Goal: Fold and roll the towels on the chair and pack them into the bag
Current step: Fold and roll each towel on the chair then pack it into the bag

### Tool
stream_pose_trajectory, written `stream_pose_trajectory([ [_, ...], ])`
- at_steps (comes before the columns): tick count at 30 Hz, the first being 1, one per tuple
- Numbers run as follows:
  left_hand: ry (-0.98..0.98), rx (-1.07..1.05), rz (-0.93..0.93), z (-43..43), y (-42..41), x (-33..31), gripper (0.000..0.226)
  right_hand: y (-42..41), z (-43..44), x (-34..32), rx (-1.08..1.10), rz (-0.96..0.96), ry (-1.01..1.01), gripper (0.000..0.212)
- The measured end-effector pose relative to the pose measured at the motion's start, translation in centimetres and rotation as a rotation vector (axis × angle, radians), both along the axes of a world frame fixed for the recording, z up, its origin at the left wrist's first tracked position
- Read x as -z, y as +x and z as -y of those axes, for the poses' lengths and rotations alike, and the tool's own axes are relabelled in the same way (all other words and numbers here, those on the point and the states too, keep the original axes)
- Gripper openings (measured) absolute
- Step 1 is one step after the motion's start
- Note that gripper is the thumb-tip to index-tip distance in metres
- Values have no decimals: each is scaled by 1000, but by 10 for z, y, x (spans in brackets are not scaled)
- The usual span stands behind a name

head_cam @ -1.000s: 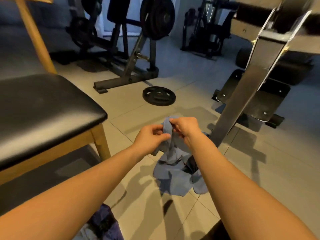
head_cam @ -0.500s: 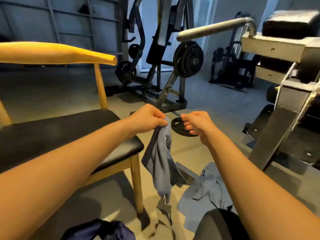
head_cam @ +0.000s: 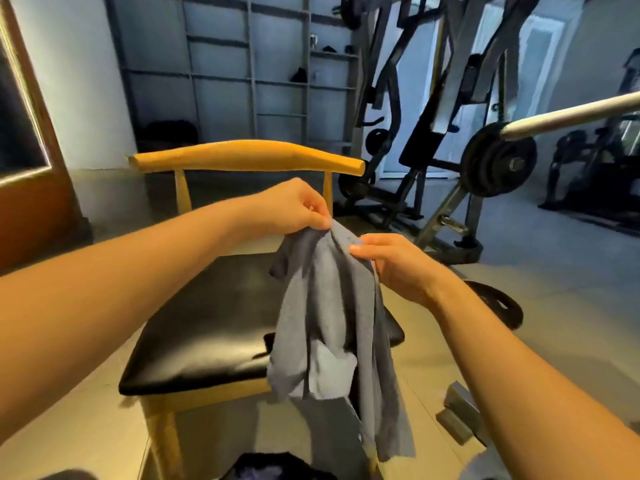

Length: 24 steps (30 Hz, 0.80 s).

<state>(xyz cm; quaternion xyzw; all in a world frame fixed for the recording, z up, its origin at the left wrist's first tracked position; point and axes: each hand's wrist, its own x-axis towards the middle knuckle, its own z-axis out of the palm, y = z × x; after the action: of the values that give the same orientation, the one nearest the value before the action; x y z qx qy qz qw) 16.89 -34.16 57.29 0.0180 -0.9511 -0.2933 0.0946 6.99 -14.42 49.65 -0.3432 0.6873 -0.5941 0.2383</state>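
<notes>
Since the frame half a second before, the right hand (head_cam: 398,265) had closed the gap and taken hold of the towel (head_cam: 329,323), which until then hung from the left hand (head_cam: 294,207) alone, and the view had swung round to face the chair (head_cam: 207,323) squarely. The grey towel was held in the air just in front of the chair's black seat, above its front right corner, bunched and hanging with its long axis straight down. Both hands pinched its top edge: the left thumb and fingertips shut on the higher end, nearer the chair's backrest, the right thumb and fingers shut on the cloth just beside it and a little lower. The two grips sat close together, so the top edge between them was short and gathered. Spreading it flat on the seat would probably call for the hands to draw apart along that edge. A dark bundle (head_cam: 277,467) lay on the floor below the chair's front; whether it was the bag could not be told.
</notes>
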Motion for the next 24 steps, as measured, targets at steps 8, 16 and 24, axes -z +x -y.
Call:
stream_pose_trajectory([
  [8,338,-409,-204,71,20,-8,16,5,40,-18,198,-269,191,10],
  [16,712,-663,-358,144,53,-19,27,4,56,-28,393,-629,328,6],
  [24,943,-679,-442,149,47,-17,25,-25,96,-56,486,-369,276,20],
])
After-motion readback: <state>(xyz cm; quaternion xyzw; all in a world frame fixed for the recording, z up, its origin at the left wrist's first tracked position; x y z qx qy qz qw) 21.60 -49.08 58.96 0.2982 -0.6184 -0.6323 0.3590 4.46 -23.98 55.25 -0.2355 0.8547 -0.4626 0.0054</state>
